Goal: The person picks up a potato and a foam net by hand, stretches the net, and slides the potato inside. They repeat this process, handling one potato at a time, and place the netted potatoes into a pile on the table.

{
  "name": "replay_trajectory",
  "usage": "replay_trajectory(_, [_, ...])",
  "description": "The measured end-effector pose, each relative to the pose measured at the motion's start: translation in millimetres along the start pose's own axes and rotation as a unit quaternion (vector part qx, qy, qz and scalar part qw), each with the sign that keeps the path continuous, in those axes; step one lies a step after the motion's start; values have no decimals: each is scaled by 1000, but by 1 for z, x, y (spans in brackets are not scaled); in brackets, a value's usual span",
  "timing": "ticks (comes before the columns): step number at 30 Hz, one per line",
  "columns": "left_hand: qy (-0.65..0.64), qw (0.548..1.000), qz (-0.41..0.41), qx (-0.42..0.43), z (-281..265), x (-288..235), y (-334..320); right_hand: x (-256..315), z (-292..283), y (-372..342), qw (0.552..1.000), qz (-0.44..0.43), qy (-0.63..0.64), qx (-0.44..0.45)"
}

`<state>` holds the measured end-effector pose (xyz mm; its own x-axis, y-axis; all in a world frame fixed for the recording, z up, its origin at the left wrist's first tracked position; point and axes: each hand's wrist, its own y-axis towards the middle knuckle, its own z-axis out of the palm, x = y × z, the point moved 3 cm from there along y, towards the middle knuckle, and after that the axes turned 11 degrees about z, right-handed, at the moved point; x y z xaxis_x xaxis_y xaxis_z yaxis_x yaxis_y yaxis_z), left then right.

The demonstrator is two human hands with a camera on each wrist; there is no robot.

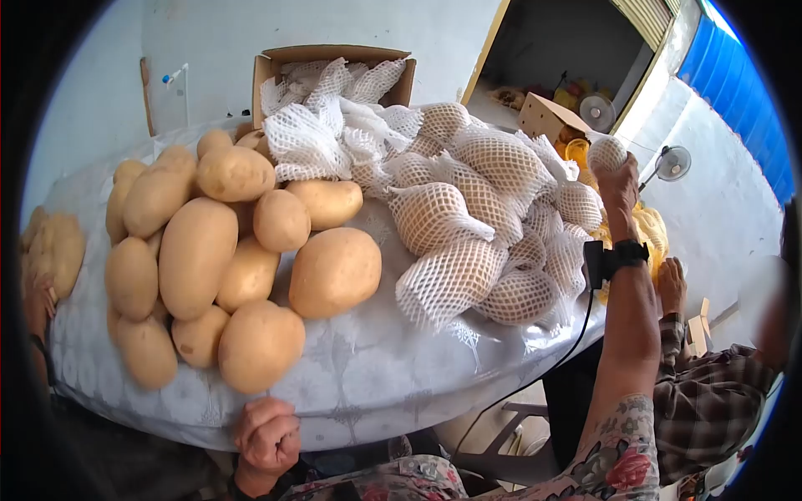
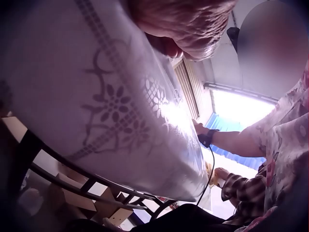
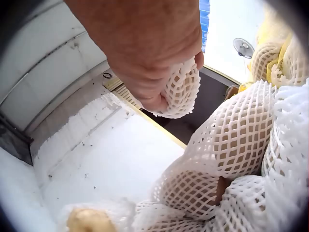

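My right hand [image 1: 620, 194] is stretched out over the far right of the table, gripping a potato in a white foam net [image 1: 606, 155]. In the right wrist view the fingers of the right hand [image 3: 149, 72] curl round the netted potato [image 3: 181, 92]. My left hand [image 1: 269, 436] is curled at the table's front edge with nothing visible in it, below the bare potatoes [image 1: 261, 346]. The left wrist view shows part of the left hand [image 2: 186, 21] against the tablecloth [image 2: 53, 96]. Several netted potatoes [image 1: 455, 271] lie in a heap right of centre.
An open cardboard box [image 1: 334, 52] with white foam nets [image 1: 305, 138] stands at the back. Yellow net bags [image 1: 650, 230] are at the right end, beside another person's hand [image 1: 672, 285]. Another hand [image 1: 37, 305] is by potatoes [image 1: 57, 250] at far left. A cable runs from my right wrist.
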<state>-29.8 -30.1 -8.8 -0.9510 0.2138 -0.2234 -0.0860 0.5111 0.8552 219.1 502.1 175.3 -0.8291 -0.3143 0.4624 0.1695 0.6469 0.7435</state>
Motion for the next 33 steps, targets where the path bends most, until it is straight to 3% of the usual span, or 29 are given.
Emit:
replay_trajectory(1, [2,1000,-4,3,1,0,0,0,7,-1,999,-17,-35,-6])
replay_trajectory(3, [2,1000,-12,9,1,-1,1,6,25,-9,990,-8,-124,65])
replay_trajectory(5, [6,1000,-7,13,2,0,1,0,50,-16,984,-96,-116,100])
replay_trajectory(9, [6,1000,-7,13,4,0,-4,8,50,-7,973,-113,-53,195])
replay_trajectory(13, [-12,1000,-11,19,2,-1,-3,21,12,-19,956,-1,52,290])
replay_trajectory(14, [-15,1000,-9,17,2,-1,-3,18,7,-24,949,24,117,292])
replay_trajectory(17, [-25,1000,5,9,2,0,-2,0,6,-22,963,49,102,244])
replay_trajectory(19, [-25,1000,11,-2,0,3,-1,-13,15,-4,987,-11,64,146])
replay_trajectory(21, [-33,999,23,-6,0,5,-1,-9,23,15,974,-65,189,108])
replay_trajectory(23, [-37,999,12,-11,0,4,-3,40,5,6,951,-124,247,140])
replay_trajectory(24, [-40,999,11,-16,0,3,-2,90,-28,-32,942,-97,272,170])
replay_trajectory(26, [-43,999,14,-27,0,3,-2,141,-49,-68,917,-168,264,247])
replay_trajectory(29, [-65,997,1,-39,-1,4,-1,201,-78,-125,883,-265,258,289])
replay_trajectory(33, [-109,994,-17,-24,-7,3,11,249,-70,-155,853,-273,255,364])
